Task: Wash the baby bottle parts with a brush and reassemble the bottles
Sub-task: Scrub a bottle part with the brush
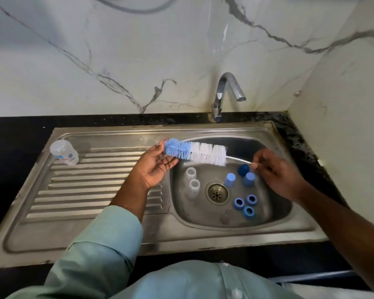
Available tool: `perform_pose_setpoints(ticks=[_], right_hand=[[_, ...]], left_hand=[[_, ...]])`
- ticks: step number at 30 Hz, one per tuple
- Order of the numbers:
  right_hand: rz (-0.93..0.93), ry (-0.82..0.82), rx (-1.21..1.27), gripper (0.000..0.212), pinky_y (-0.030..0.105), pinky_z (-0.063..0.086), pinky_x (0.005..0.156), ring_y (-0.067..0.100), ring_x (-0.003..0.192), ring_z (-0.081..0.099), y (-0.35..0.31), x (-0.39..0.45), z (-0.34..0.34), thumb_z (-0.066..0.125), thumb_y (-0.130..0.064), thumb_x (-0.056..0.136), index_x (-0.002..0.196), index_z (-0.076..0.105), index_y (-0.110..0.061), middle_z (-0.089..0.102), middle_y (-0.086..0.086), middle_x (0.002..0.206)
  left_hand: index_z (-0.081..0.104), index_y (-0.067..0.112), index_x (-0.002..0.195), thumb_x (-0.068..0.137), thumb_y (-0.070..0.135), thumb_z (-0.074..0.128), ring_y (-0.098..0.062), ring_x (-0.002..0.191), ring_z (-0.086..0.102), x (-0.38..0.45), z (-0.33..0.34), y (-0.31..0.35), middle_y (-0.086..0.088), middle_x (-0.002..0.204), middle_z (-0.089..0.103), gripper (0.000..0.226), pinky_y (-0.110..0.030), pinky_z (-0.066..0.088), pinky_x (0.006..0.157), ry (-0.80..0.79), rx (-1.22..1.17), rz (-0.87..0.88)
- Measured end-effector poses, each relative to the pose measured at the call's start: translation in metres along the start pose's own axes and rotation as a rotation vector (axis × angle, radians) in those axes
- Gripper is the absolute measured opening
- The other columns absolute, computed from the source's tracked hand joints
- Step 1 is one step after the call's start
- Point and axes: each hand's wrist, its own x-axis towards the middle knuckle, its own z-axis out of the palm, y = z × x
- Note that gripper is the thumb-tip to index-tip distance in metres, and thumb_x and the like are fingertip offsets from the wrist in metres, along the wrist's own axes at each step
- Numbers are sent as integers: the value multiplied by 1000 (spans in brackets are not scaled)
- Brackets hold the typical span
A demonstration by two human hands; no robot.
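A blue and white bottle brush (195,152) lies level above the sink basin (274,212). My right hand (276,173) pinches the end of its thin white handle. My left hand (154,165) is palm up under the blue bristle tip, its fingertips touching the bristles. In the basin stand two clear bottles (192,184) left of the drain, two light blue caps (229,179) and a dark blue cap (243,170) right of it, and three blue screw rings (244,205) at the front right. A third clear bottle (64,152) lies on the drainboard's far left corner.
The chrome tap (225,93) stands behind the basin, its spout pointing right. No water runs from it. The ribbed steel drainboard (84,186) stretches to the left. Black countertop (15,134) rings the sink, with marble walls behind and on the right.
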Motion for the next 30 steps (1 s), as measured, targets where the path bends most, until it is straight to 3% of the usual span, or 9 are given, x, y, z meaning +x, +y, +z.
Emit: perform_pose_setpoints(ticks=[3, 6, 10, 13, 17, 21, 24, 26, 30], right_hand=[[554, -327, 418, 17, 17, 19, 40, 10, 44, 26, 17, -3, -11, 50, -22, 97, 81, 54, -21, 36, -2, 56], [709, -583, 509, 21, 14, 14, 41, 9, 46, 18, 28, -7, -23, 42, -25, 99, 84, 56, -20, 29, -2, 58], [-130, -133, -419, 21, 27, 47, 54, 23, 60, 58, 38, 2, -36, 47, -20, 92, 76, 60, -21, 60, 4, 70], [-528, 190, -869, 10, 35, 44, 65, 29, 69, 60, 49, 11, -47, 55, -17, 74, 77, 64, -16, 62, 4, 71], [-489, 397, -934, 7, 38, 31, 67, 29, 71, 54, 62, 34, -70, 56, -15, 77, 77, 63, -17, 59, 3, 70], [-645, 182, -845, 20, 32, 44, 51, 27, 60, 61, 72, 41, -86, 46, -19, 85, 78, 65, -17, 63, 4, 69], [-103, -370, -198, 21, 28, 44, 50, 21, 52, 59, 64, 39, -85, 51, -17, 94, 83, 68, -11, 60, 5, 63], [399, -731, 343, 25, 16, 25, 40, 8, 34, 31, 58, 37, -86, 50, -19, 97, 84, 67, -8, 38, 1, 50], [343, -535, 271, 25, 17, 24, 41, 9, 34, 31, 51, 39, -72, 56, -21, 94, 76, 68, -9, 46, 2, 49]], left_hand=[[63, 12, 102, 93, 20, 52, -25, 94, 70, -1, 17, -4, -8, 103, 73, 16, -48, 56, 87, -105, 72, 34], [61, 13, 99, 89, 22, 53, -27, 98, 70, -2, 37, -9, -5, 110, 71, 16, -53, 57, 82, -155, 64, 51], [62, 11, 101, 94, 22, 63, -26, 88, 70, 2, 65, -30, -14, 105, 70, 14, -41, 61, 75, 282, 137, 69], [62, 10, 101, 89, 31, 71, -23, 71, 69, 10, 84, -53, -11, 84, 70, 26, -34, 60, 58, 571, 157, 61], [62, 12, 111, 96, 39, 59, -20, 79, 67, 9, 98, -79, -8, 90, 69, 31, -42, 57, 76, 420, 9, 22], [63, 18, 110, 97, 43, 49, -19, 96, 66, 2, 93, -82, -3, 94, 74, 32, -57, 42, 97, 190, -75, 86], [67, 21, 112, 82, 45, 63, -21, 100, 65, -6, 83, -74, -5, 113, 69, 39, -63, 50, 88, 0, -57, 111], [69, 18, 114, 74, 44, 71, -26, 108, 65, -7, 79, -69, -8, 123, 65, 47, -60, 52, 87, -72, -49, 115], [61, 12, 105, 88, 29, 57, -22, 93, 69, 1, 84, -55, -8, 104, 67, 24, -36, 61, 73, 104, -117, 218]])
